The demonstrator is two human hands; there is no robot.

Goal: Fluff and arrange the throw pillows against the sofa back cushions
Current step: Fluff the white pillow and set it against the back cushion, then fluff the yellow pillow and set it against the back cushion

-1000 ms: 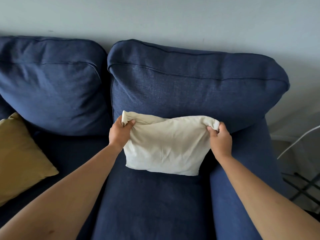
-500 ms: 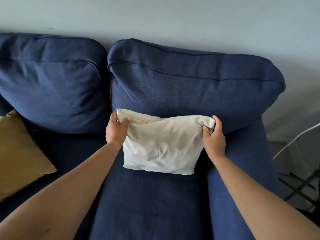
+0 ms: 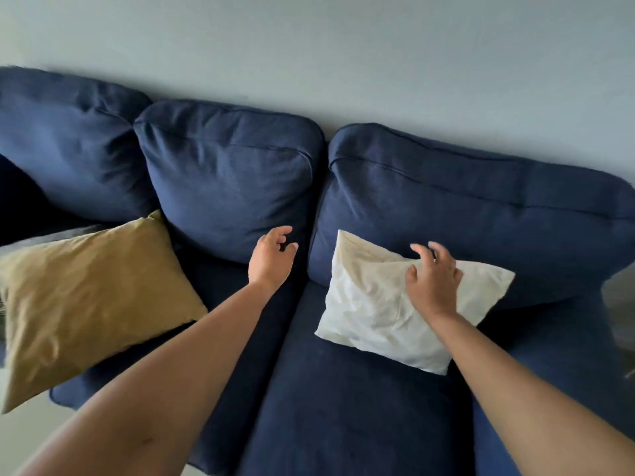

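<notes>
Navy sofa (image 3: 343,417) w/ three back cushions along a pale wall (image 3: 309,46). White pillow (image 3: 374,304) sits on the right seat, its upper edge leaning on the right back cushion (image 3: 481,207), lower edge resting on the seat fabric; cover is wrinkled, top left corner pokes up to a point. Right hand (image 3: 433,280) is over the pillow's upper middle, fingers spread & curled, loose, gripping nothing; can't tell if the palm touches the cover or just hovers in front of it. Left hand (image 3: 271,257) is off to the pillow's left, in front of the gap btwn the middle back cushion (image 3: 226,180) & the right one, fingers half curled, empty, apart from the white pillow. Both forearms bare, reaching in from the bottom of the frame. Yellow pillow (image 3: 89,304) lies further left, tilted, one corner pointing up at the join btwn the left back cushion (image 3: 68,139) & middle cushion, bottom corner hanging past the seat's front edge; well apart from both hands. Something grey (image 3: 51,237) peeks out behind the yellow pillow's top edge, too little showing to say what. View is tilted, so the sofa back slopes down to the right. Far right edge is blurred, can't make out what's there.
</notes>
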